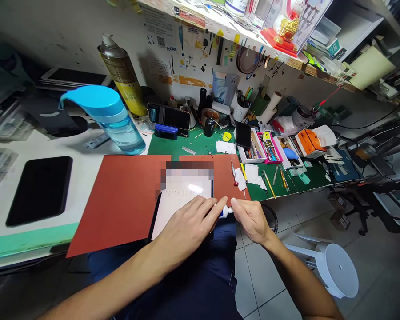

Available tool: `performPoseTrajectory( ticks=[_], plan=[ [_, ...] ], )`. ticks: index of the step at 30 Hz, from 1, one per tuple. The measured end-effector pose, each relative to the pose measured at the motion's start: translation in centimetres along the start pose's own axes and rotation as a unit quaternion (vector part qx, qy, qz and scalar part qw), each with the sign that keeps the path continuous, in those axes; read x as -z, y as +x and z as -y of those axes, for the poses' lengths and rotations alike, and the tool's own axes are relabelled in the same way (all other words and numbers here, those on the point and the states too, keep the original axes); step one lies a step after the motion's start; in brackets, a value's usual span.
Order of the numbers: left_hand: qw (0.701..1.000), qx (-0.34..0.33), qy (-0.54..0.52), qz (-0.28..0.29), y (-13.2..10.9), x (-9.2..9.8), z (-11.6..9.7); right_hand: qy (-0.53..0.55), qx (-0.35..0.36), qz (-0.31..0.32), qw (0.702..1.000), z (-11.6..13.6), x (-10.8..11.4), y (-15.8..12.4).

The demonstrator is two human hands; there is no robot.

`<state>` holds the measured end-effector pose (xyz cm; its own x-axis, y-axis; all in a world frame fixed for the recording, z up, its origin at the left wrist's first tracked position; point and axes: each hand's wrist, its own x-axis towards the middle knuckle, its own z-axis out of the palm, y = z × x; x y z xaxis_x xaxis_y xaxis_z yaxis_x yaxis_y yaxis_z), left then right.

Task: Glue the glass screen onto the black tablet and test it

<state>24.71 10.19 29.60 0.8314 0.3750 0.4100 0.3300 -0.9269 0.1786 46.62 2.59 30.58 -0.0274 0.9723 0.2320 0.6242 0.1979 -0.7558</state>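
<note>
A tablet (173,204) with a lit white screen lies on the red-brown mat in front of me, its upper part blurred out. My left hand (195,218) reaches across the tablet's lower right, fingers closed round a small blue and white tube (224,212). Most of the tube is hidden under those fingers; its white narrow end points right. Close beside that end, my right hand (251,220) is closed, thumb against the curled fingers. Whatever it pinches there is hidden.
A black tablet (40,191) lies on the white tabletop at left. Behind the red-brown mat (120,200) stand a blue-lidded water bottle (110,118) and a spray can (125,75). Screwdrivers (283,178) and small tool boxes (268,146) lie at right. A white stool (340,269) stands on the floor.
</note>
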Motion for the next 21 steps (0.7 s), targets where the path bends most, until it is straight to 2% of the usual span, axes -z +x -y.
performPoseTrajectory(
  ticks=[3,8,12,14,17,19,21],
  plan=[
    [0.998,-0.003,-0.058,0.036,0.0,0.0,0.2,-0.025,0.018,0.006,1.0,-0.3,-0.1,0.0],
    [0.998,-0.003,-0.02,0.056,0.0,-0.1,0.6,-0.042,-0.001,-0.012,0.999,-0.7,-0.4,-0.4],
    [0.988,0.022,-0.122,0.093,0.1,0.1,1.0,0.003,-0.024,0.022,0.999,-0.5,-0.3,-0.6],
    [0.993,0.007,-0.084,0.081,0.3,0.1,1.1,0.044,-0.067,0.027,0.996,-0.5,-0.5,-0.6],
    [0.998,-0.035,0.029,0.041,0.3,-0.2,1.2,0.079,-0.125,0.022,0.989,-0.4,-0.9,-0.5],
    [0.998,-0.042,0.019,0.038,0.3,-0.4,1.4,0.1,-0.145,0.015,0.984,-0.1,-0.9,-0.4],
    [0.997,-0.041,-0.041,0.049,0.2,-0.6,1.5,0.131,-0.162,0.0,0.978,0.2,-0.9,-0.3]
  ],
)
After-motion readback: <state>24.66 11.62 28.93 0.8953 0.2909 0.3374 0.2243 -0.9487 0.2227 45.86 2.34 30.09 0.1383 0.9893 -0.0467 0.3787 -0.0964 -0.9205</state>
